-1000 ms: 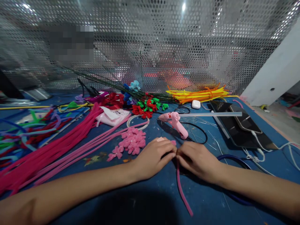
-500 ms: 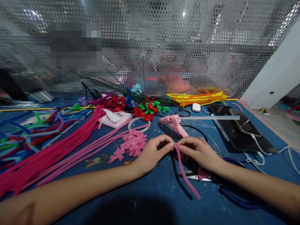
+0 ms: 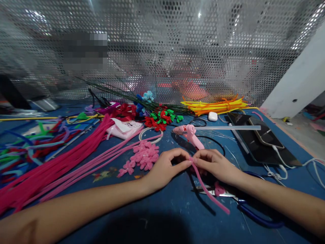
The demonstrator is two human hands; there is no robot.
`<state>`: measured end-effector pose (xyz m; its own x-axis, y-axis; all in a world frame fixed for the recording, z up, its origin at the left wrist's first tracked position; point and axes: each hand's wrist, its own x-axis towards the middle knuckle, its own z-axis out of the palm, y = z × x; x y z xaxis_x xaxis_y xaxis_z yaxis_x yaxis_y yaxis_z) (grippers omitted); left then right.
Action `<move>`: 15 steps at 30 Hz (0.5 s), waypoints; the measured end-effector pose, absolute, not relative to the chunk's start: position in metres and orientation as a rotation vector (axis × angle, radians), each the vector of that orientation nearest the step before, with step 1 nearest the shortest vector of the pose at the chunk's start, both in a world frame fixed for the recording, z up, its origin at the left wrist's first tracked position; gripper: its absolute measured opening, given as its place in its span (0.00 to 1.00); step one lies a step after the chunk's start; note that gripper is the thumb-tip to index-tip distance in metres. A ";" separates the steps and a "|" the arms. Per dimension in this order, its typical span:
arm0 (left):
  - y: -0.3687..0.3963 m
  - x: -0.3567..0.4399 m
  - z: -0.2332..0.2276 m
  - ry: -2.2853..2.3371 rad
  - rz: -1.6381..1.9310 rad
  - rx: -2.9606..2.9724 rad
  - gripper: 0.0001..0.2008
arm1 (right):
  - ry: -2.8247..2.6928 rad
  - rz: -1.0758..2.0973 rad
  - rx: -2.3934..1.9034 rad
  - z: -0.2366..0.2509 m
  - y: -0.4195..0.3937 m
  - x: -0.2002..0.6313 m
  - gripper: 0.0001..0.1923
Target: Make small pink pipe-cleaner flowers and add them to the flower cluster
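My left hand (image 3: pixel 166 169) and my right hand (image 3: pixel 215 166) meet fingertip to fingertip over the blue table (image 3: pixel 162 217), both pinching the top end of one pink pipe cleaner (image 3: pixel 208 191). Its free end slants down and to the right, lifted off the table. Under my right wrist lie scissors (image 3: pixel 243 203) with blue handles and a small pink piece beside the blades. A pile of finished pink pipe-cleaner flowers (image 3: pixel 144 156) lies just left of my left hand. A pink glue gun (image 3: pixel 191 134) stands right behind my fingers.
Long pink pipe cleaners (image 3: pixel 58 166) fan out at the left, mixed colours (image 3: pixel 30 142) beyond them. Red and green flowers (image 3: pixel 161 118), yellow-orange pipe cleaners (image 3: pixel 215 105), a white earbud case (image 3: pixel 212 116) and a phone on a tablet (image 3: pixel 264 139) lie behind. A perforated metal screen (image 3: pixel 162 51) closes the back.
Both hands have lifted off the table with the pink pipe cleaner, uncovering the scissors. The cleaner's free end has swung from pointing down to slanting right.
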<state>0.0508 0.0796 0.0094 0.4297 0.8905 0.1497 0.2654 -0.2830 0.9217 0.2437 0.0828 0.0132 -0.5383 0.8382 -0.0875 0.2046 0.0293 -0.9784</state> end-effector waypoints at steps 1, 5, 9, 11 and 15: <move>0.080 0.051 0.009 0.997 0.875 1.785 0.06 | -1.786 1.541 -1.054 0.012 0.083 0.244 0.16; 0.080 0.051 0.011 1.002 0.881 1.765 0.07 | -1.820 1.521 -1.039 0.008 0.082 0.244 0.14; 0.081 0.052 0.013 0.992 0.861 1.668 0.07 | -1.952 1.366 -1.062 0.010 0.082 0.244 0.14; 0.083 0.052 0.012 1.018 0.886 1.587 0.07 | -1.938 1.318 -1.055 0.012 0.082 0.245 0.15; 0.089 0.051 0.007 1.027 1.048 1.384 0.08 | -1.898 1.121 -0.963 0.013 0.082 0.246 0.11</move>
